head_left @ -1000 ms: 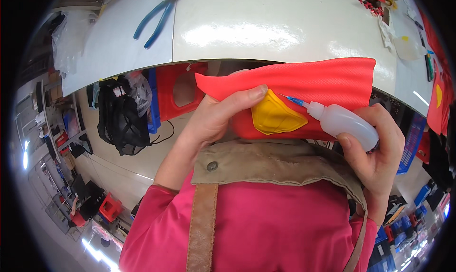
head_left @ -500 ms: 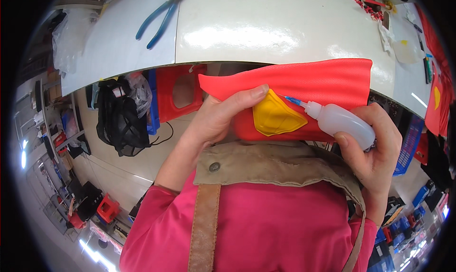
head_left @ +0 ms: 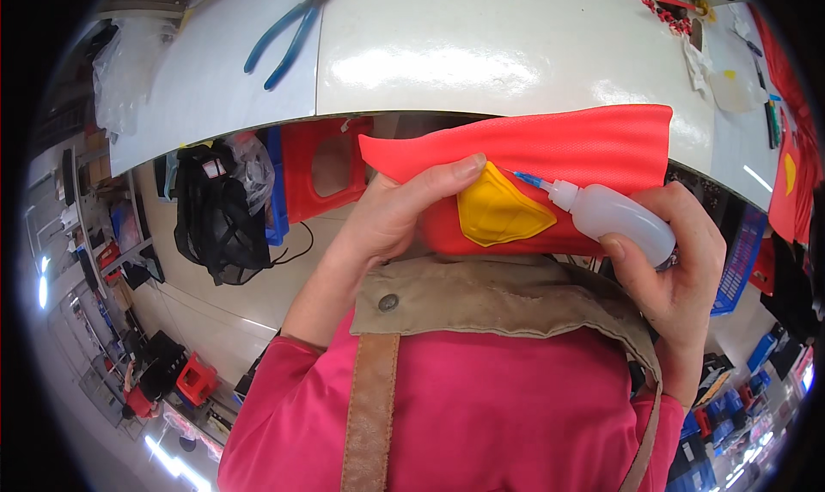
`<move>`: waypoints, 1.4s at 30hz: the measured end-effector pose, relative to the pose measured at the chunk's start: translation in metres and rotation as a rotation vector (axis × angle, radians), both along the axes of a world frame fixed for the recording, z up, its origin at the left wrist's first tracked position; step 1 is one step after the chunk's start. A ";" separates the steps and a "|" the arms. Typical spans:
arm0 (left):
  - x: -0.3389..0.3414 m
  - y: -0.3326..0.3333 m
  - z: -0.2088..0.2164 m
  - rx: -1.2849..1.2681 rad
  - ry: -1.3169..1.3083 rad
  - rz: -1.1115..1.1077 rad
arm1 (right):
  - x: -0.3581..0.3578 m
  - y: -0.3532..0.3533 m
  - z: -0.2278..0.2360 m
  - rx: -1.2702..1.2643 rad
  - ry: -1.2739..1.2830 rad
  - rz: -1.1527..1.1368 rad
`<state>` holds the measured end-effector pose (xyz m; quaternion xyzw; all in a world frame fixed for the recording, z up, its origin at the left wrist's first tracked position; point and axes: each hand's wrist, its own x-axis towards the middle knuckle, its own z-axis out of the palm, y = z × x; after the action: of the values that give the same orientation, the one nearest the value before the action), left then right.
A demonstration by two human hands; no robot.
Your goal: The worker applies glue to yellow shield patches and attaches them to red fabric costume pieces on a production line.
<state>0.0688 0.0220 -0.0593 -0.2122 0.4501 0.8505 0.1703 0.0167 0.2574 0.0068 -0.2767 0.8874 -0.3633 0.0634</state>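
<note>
A red cape-like piece spreads in front of me at the table's near edge, bearing a yellow shield-shaped patch. My left hand grips it, thumb on top near the patch's upper corner and the other fingers hidden beneath. In my right hand is a translucent squeeze bottle, held between thumb and fingers and tilted. Its blue needle tip points left, at or just over the patch's upper right edge. Whether the needle touches cannot be told.
Blue-handled pliers lie on the white table. Small red pieces sit at its far right. Below are a black mesh bag, a red stool and a blue crate. More red pieces hang at the right edge.
My right hand and the bottle have shifted very slightly up and left, bringing the needle a little further along the patch's edge. My left hand keeps its place.
</note>
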 end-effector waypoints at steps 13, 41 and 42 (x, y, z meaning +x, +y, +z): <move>0.002 -0.001 -0.002 -0.008 -0.009 0.000 | -0.001 -0.003 0.000 -0.018 -0.012 0.019; -0.001 0.004 -0.001 -0.042 0.022 -0.026 | 0.009 0.025 -0.008 -0.224 -0.145 -0.175; -0.001 0.004 -0.001 -0.076 0.066 -0.062 | 0.012 0.030 -0.012 -0.339 -0.194 -0.274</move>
<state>0.0677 0.0259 -0.0604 -0.1765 0.4940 0.8335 0.1734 0.0290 0.2870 -0.0049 -0.1244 0.8327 -0.5372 0.0511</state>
